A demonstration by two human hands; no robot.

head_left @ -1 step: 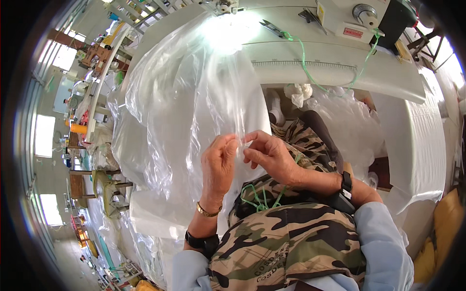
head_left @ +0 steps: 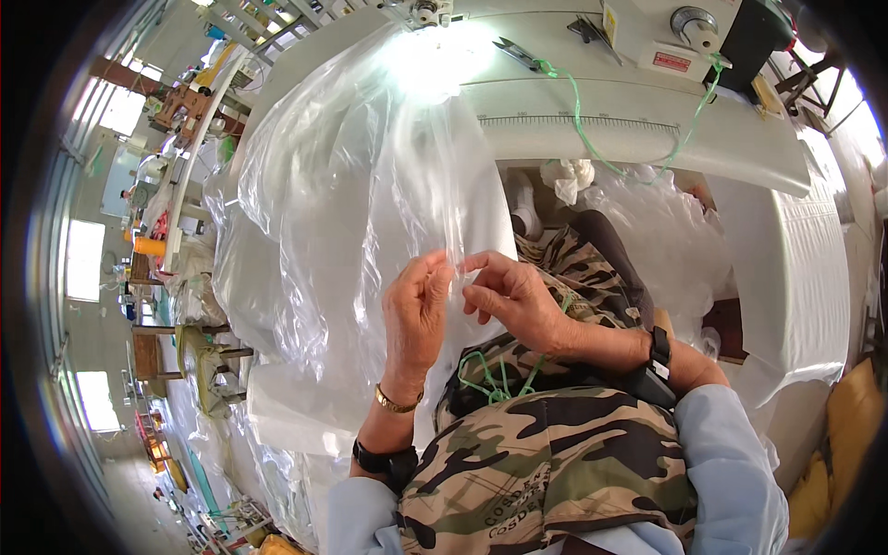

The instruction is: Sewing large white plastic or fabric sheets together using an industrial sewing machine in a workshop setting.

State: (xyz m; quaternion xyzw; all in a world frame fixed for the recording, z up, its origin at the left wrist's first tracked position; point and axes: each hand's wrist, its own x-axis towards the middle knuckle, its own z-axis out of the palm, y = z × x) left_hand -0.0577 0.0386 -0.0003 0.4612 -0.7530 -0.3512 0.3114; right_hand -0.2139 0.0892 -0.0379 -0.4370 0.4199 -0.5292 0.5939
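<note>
Clear plastic bag (head_left: 351, 213), large and thin, held up in front of the person's chest and draped away over the white table (head_left: 647, 120) toward a bright glare at its far end. Nearest item: camouflage garment (head_left: 555, 462) on the lap, with a loose green cord (head_left: 490, 375) lying on it. Left hand (head_left: 416, 319), gold bracelet and dark band at the wrist, has its fingers (head_left: 433, 273) pinched shut on the bag's edge. Right hand (head_left: 513, 301), dark watch at the wrist, meets it from the other side, fingers likewise closed on the same edge, the two hands almost touching. Beyond them, more crumpled clear plastic (head_left: 647, 240) fills the gap under the table edge beside a dark trouser leg. Farther off, on the table: a long green thread (head_left: 592, 139), small snips (head_left: 518, 54), and the base of a white sewing machine (head_left: 684, 37). Risks, as judged: the film looks slippery and could slide from so small a pinch; a hard pull apart could tear it; the hanging sheet could snag the cord or thread. Hard to make out: which layers of film each hand holds, the bag's opening, and its far end, washed out by glare. Left side of the room is bent and blurred.
</note>
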